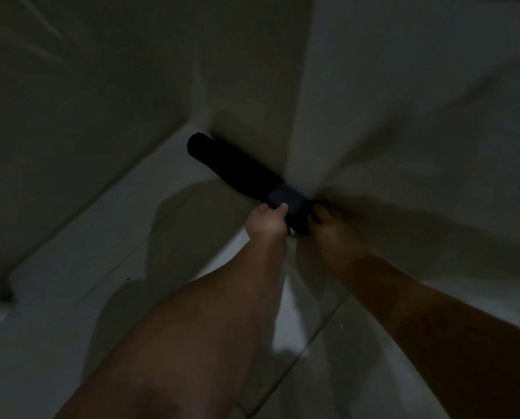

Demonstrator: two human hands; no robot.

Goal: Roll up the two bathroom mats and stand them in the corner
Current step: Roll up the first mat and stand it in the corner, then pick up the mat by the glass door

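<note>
Both hands on one roll: my left hand [267,220] has fingers curled over the near end of the bluish rolled mat [289,207], my right hand [328,228] clamps the same end from the other side, so the grip is closed on that mat from both flanks. It sits right at the wall corner [292,164], near end up toward me, far end hidden; cannot tell if it rests on the floor [101,237] yet. Just beyond, touching or nearly so, a black rolled mat [231,161] is propped along the left wall. Judgement: second mat, last step. To do it well, keep the roll tight so the flap does not spring loose, set the base flat, lean it into the corner against the black one, release slowly. Dim and blurred; no brand, label or writing readable.
</note>
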